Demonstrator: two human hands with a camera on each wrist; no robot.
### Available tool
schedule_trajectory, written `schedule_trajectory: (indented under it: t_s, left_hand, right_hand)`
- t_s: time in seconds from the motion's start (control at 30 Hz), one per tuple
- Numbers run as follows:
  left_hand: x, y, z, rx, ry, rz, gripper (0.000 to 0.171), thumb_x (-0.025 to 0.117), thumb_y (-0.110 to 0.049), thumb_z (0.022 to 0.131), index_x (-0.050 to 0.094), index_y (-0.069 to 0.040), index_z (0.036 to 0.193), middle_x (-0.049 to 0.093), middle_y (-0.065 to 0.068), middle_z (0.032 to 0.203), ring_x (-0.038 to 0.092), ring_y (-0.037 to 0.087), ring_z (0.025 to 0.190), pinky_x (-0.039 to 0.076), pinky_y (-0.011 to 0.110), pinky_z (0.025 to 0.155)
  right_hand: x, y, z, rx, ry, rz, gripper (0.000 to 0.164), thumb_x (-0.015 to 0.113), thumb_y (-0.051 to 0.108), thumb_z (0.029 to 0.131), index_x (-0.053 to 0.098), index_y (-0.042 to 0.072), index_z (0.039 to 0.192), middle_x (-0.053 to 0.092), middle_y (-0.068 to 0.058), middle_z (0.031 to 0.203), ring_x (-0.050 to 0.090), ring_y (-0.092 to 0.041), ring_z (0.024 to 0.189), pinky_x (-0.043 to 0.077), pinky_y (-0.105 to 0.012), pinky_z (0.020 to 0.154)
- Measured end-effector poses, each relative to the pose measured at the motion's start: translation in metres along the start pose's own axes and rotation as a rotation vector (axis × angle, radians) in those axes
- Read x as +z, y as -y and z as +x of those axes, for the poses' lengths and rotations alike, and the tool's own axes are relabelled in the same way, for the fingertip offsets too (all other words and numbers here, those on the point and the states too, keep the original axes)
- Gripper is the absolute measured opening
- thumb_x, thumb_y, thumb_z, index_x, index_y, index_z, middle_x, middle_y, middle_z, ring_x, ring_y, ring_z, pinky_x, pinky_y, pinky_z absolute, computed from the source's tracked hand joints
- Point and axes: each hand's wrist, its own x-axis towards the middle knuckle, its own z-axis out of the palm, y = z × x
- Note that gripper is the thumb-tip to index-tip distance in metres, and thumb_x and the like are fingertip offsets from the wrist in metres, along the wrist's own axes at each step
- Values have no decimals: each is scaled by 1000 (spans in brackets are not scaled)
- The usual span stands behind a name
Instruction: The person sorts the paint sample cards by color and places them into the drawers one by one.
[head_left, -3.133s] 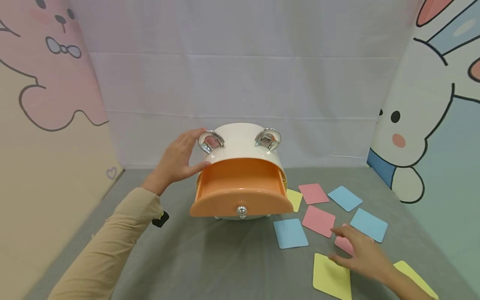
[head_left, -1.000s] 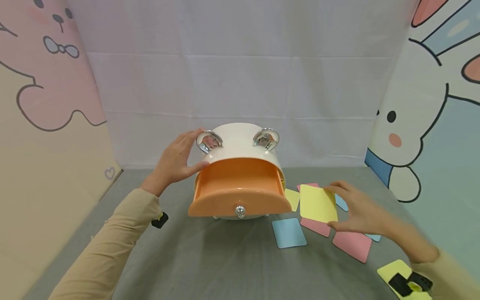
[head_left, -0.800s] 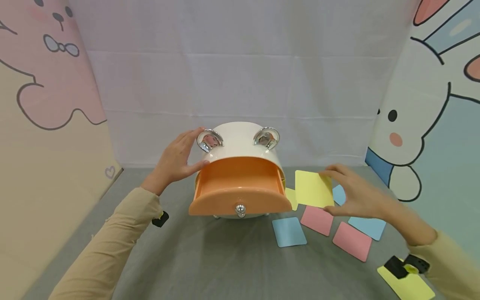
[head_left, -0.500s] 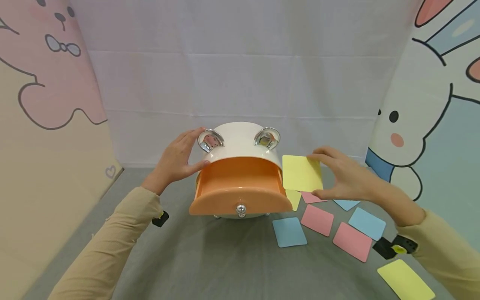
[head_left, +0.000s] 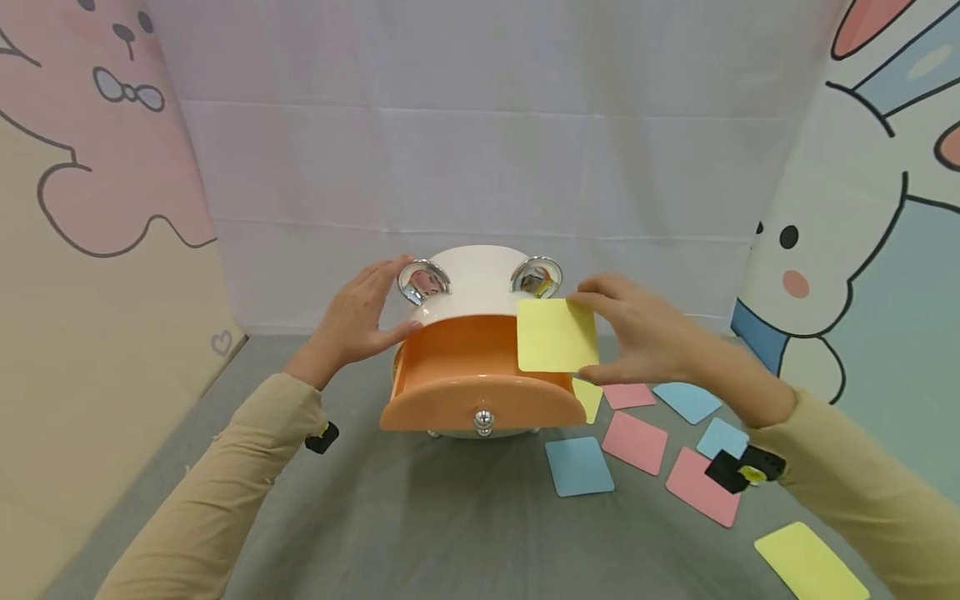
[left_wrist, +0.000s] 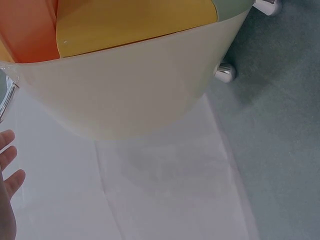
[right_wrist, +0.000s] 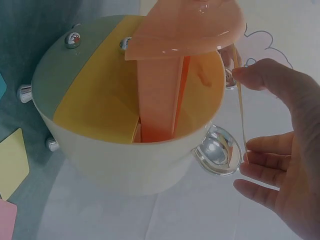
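A white rounded box [head_left: 480, 283] with two silver ear-like rings stands on the grey cloth. Its orange drawer [head_left: 480, 404], with a silver knob [head_left: 483, 418], is pulled out toward me. My left hand [head_left: 352, 321] rests against the box's upper left side, fingertips by the left ring and thumb at the drawer opening. A square yellow card [head_left: 551, 337] is pinched by its right edge between the thumb and fingers of my right hand [head_left: 645, 329]. It overlaps the drawer's right part in the head view. The right wrist view shows this card [right_wrist: 239, 105] edge-on beside the orange drawer front [right_wrist: 195, 30].
Right of the box lie several cards: a near blue card [head_left: 580, 467], a pink card [head_left: 635, 442], a far blue card [head_left: 687, 402] and a yellow card [head_left: 812, 561]. Another yellow card [head_left: 588, 400] sits partly behind the drawer. A white cloth [head_left: 480, 167] hangs behind.
My right hand has picked up the yellow card from the cloth at the lower right and carried it left and up to the drawer. My left hand has stayed at the box.
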Motion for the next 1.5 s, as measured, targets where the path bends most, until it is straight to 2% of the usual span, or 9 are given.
schedule_trajectory:
  t_s: [0.27,0.57,0.67,1.1,1.5]
  left_hand:
    - [0,0,0,-1,0,4,84,40,-66,82,30,-7,141,41,13,137,39,31,122,36,49,97]
    - [0,-3,0,-6,7,-4,85,37,-68,82,30,-6,140,41,13,137,39,30,122,34,48,99]
    - [-1,-3,0,-10,7,-7,85,39,-67,82,30,-6,140,41,13,137,39,30,122,35,49,99]
    - [2,-2,1,-5,2,-5,84,37,-67,82,30,-6,141,40,12,138,39,29,122,35,48,99]
    - [4,-2,2,1,-12,-10,86,35,-69,82,30,-6,141,41,12,137,39,29,122,35,47,99]
  right_hand:
    - [6,8,21,-44,44,0,74,75,35,65,50,-2,124,47,-14,122,46,-26,108,44,-40,87]
    - [12,18,36,-62,88,12,69,73,38,68,52,1,123,48,-10,121,49,-22,103,48,-35,81]
    - [14,20,40,-70,90,30,69,73,38,69,53,1,123,48,-10,121,49,-22,103,47,-35,83]
    - [25,19,49,-71,112,126,66,68,43,73,52,7,127,50,-5,123,48,-21,109,42,-39,91]
    - [27,19,48,-79,88,155,66,68,43,73,54,6,125,51,-7,124,48,-23,110,41,-43,92]
